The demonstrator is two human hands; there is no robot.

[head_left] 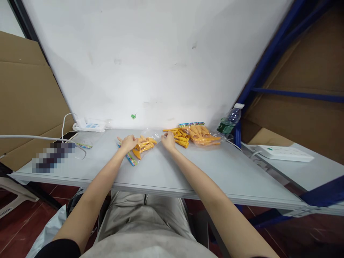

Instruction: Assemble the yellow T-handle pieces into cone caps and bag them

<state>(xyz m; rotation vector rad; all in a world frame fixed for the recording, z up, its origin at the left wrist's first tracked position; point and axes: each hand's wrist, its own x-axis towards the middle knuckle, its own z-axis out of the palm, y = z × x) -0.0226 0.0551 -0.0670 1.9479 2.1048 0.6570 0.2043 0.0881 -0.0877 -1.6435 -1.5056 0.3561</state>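
Note:
My left hand (129, 144) is closed at the left side of a clear plastic bag of orange pieces (146, 144), apparently pinching its edge or a piece there. A colourful card strip (131, 158) lies under that side of the bag. My right hand (168, 141) has its fingers pressed together at the left end of some loose orange pieces (182, 140); what it holds, if anything, is too small to make out. Right of these pieces lies a second clear bag of orange pieces (202, 134), with another colourful card strip (191, 124) behind it.
A water bottle (230, 120) leans at the back right. White power strips lie at the back left (90, 126) and on the right-hand surface (286, 153). Cables and a phone (69, 136) are on the left of the grey table (161, 175). Cardboard (27, 93) stands at left.

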